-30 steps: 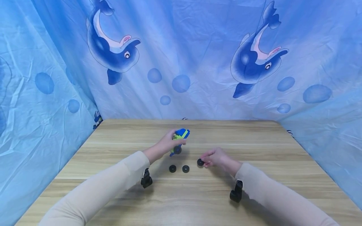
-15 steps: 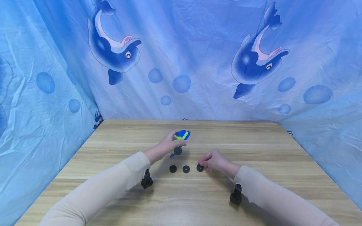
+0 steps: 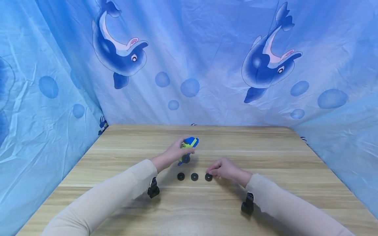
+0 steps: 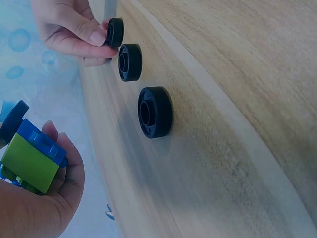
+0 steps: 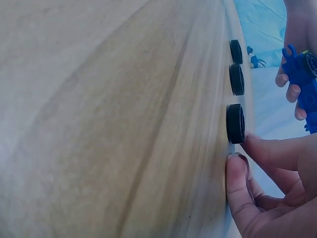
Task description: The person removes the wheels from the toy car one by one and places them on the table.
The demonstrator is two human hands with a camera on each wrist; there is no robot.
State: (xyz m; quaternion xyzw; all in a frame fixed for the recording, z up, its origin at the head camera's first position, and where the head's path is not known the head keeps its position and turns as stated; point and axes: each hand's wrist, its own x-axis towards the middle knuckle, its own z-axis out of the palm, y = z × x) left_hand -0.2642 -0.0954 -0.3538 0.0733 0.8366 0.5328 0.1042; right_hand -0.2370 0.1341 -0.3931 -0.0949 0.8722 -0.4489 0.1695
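Observation:
My left hand (image 3: 174, 151) grips a blue and lime-green building-block toy vehicle (image 4: 32, 161) above the table. One black wheel (image 3: 185, 158) shows on the vehicle's side, and fingers cover part of its body. Curled thumb and fingers of my right hand (image 3: 225, 167) are at the rim of a black toy wheel (image 5: 235, 124) lying flat on the tabletop. Two similar wheels, a middle one (image 3: 194, 177) and a left one (image 3: 180, 176), lie flat in a row with it. In the left wrist view, the left wheel (image 4: 155, 112) is closest.
The wood-grain table (image 3: 133, 137) reaches back to a blue curtain (image 3: 218, 59) printed with dolphins and bubbles. Small black wrist cameras hang below the sleeves, one at the left wrist (image 3: 153, 188) and one at the right wrist (image 3: 247, 205).
My right hand has brought its wheel toward me, down onto the table and level with the other two. The left hand and the toy vehicle have hardly moved.

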